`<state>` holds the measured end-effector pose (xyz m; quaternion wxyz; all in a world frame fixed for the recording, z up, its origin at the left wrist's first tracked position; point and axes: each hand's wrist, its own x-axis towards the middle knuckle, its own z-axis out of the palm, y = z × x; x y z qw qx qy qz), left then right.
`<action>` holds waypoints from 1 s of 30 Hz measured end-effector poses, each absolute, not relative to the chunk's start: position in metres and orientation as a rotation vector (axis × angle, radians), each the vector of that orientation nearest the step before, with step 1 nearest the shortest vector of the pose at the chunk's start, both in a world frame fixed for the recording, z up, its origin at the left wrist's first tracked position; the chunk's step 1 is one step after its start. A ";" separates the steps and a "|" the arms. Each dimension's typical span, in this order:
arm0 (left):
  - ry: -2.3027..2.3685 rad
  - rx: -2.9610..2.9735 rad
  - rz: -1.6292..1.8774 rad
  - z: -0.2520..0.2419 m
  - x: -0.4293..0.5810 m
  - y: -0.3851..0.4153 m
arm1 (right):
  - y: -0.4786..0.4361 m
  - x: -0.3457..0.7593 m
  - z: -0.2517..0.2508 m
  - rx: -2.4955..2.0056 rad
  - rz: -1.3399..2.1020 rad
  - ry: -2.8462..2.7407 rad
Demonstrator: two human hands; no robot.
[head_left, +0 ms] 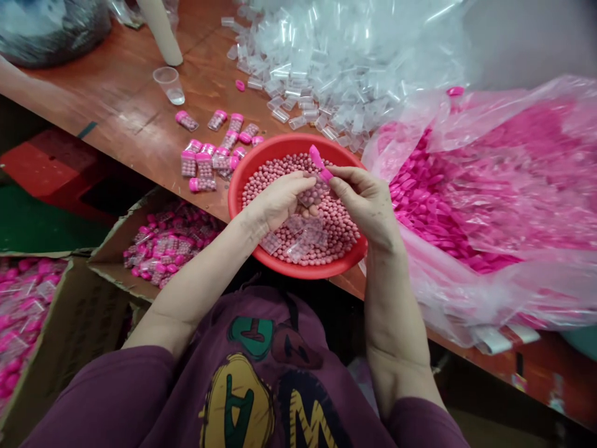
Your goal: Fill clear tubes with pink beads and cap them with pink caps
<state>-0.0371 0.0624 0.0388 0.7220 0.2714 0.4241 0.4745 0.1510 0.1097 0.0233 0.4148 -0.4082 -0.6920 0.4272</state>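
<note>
Above a red basin [240, 186] of pink beads [333, 233], my left hand [284, 196] is closed around a small clear tube [310, 194] filled with beads. My right hand [368, 199] pinches a pink plastic cap [319, 160] with a flip lid, close to the tube's mouth. Whether cap and tube touch is hidden by the fingers. Several clear tubes [305, 239] lie on the beads under my hands. Capped, bead-filled tubes [204, 165] lie in a loose group on the table left of the basin.
Clear tubes [298, 81] are heaped behind the basin. To the right, a plastic bag [420, 261] holds pink caps [420, 186]. A plastic cup [170, 86] stands on the brown table [125, 112]. Cardboard boxes [84, 311] of filled tubes sit below the left edge.
</note>
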 end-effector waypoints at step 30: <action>0.891 0.354 1.126 0.019 -0.043 0.070 | 0.114 0.141 0.008 -1.035 0.942 -1.747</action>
